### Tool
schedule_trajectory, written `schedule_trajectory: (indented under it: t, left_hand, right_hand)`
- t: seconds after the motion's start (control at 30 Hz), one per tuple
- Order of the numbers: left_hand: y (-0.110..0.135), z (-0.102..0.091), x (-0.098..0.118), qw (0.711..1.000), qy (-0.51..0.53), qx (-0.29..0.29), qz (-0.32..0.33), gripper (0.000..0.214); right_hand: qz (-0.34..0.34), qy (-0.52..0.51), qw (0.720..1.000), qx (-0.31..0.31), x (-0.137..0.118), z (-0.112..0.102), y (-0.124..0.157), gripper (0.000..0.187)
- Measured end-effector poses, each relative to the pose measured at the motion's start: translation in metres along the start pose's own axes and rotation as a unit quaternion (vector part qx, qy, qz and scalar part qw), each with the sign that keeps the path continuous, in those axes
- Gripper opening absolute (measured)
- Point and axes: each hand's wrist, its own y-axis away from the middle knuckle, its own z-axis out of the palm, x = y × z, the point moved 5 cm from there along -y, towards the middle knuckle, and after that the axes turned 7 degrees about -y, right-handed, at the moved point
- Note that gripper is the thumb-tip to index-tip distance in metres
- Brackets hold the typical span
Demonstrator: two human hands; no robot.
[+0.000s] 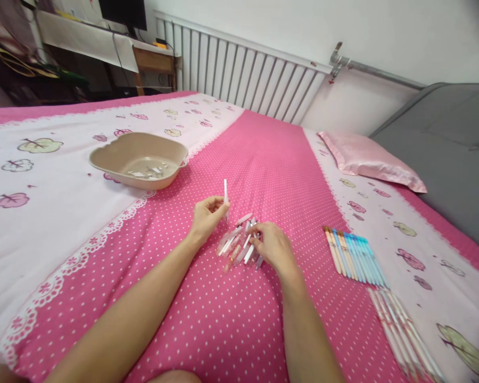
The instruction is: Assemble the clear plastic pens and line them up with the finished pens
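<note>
My left hand point(208, 217) pinches a slim white pen point(225, 190) upright between thumb and fingers, just left of a loose pile. The pile of pen parts point(233, 244), white, pale pink and clear, lies on the pink dotted bedspread point(223, 314). At the pile's right side, my right hand point(272, 243) reaches down with its fingers bent together among the pieces. What is between those fingertips is hidden.
Ahead to the left stands a beige basin point(138, 183) with small white bits in it. Blue and tan pens point(353, 255) lie in a row at the right, with pale pink-and-white pens point(403, 332) nearer me. Farther off is a pink pillow point(371, 159).
</note>
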Motion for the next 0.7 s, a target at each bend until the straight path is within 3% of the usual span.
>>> schedule_trajectory:
  t: [0.47,0.7]
  left_hand:
    - [0.001,0.0,0.001,1.0,-0.007,-0.005,0.002,0.028]
    - [0.003,0.001,0.006,1.0,-0.004,-0.002,0.001,0.028]
  right_hand:
    - [-0.017,-0.036,0.999,-0.003,0.0,-0.001,-0.001,0.02]
    - [-0.091,-0.058,0.994,-0.005,-0.019,0.001,0.001,0.015]
